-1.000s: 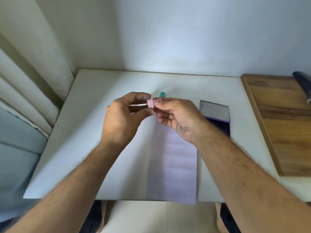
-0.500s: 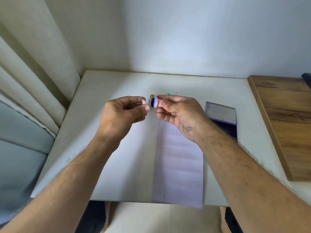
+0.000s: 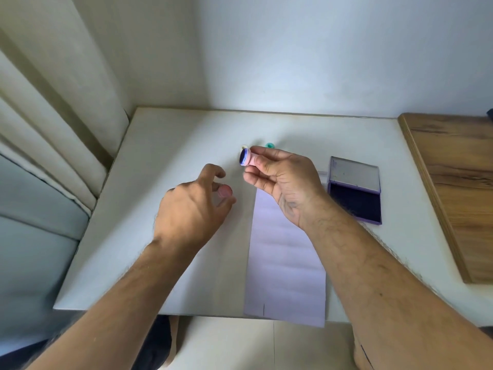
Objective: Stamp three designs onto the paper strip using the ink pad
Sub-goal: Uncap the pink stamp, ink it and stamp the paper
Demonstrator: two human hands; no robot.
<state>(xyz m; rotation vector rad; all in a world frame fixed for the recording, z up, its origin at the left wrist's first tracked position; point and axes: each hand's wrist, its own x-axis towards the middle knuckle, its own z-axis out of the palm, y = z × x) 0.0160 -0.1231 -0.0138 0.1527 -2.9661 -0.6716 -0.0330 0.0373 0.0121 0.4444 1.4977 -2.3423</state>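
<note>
White table [image 3: 170,161] set into a plain-walled corner, viewed from above. Pink stamp [image 3: 247,159]: raised clear of the table, pinched between thumb and fingers [image 3: 266,157] of the right hand [image 3: 288,188]; long axis roughly level, dark inked face turned leftward, away from the ink pad. Paper strip [image 3: 285,263]: pale lilac, flat on the table, running from beneath the right hand to just past the near edge; no print can be made out on it. Ink pad [image 3: 354,202]: open, lid [image 3: 354,173] raised behind the dark pad, on the table to the right of the strip and well right of the stamp; the right hand is the nearer hand to it. To meet pad or paper, the stamp face would need turning downward, judged from its present sideways attitude. Left hand [image 3: 192,206]: low over the table left of the strip, fingers loosely curled about a small pinkish piece [image 3: 224,190], probably the stamp's cap; whether it is firmly held cannot be told through the blur. Green stamp [image 3: 269,145]: on the table just behind the right hand, partly hidden. Wooden board [image 3: 453,182]: at the far right, apart from the work.
</note>
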